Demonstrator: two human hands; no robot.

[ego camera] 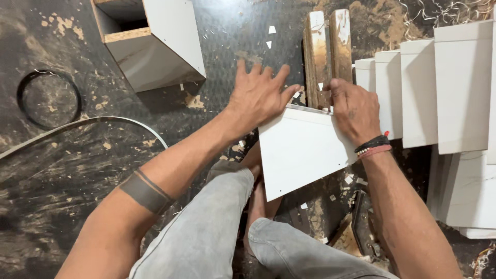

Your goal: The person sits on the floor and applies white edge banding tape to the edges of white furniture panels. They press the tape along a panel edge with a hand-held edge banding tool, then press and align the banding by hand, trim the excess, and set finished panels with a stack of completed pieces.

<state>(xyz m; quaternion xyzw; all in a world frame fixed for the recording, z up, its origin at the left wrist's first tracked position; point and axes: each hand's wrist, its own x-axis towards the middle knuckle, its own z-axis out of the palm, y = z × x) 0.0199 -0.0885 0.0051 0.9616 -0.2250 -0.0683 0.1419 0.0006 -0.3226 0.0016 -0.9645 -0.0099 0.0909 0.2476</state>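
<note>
A white laminated board stands on edge between my knees, its top edge running from left to right. My left hand lies flat with fingers spread over the board's upper left corner. At the upper right corner my right hand presses down, fingers curled along the top edge. What the fingertips pinch there is hidden. A black and a red band circle my right wrist.
Two worn wooden strips lie just beyond the board. Several white panels stand in a row at the right. A white open box sits at the upper left. A thin edge-banding strip curves across the dusty dark floor.
</note>
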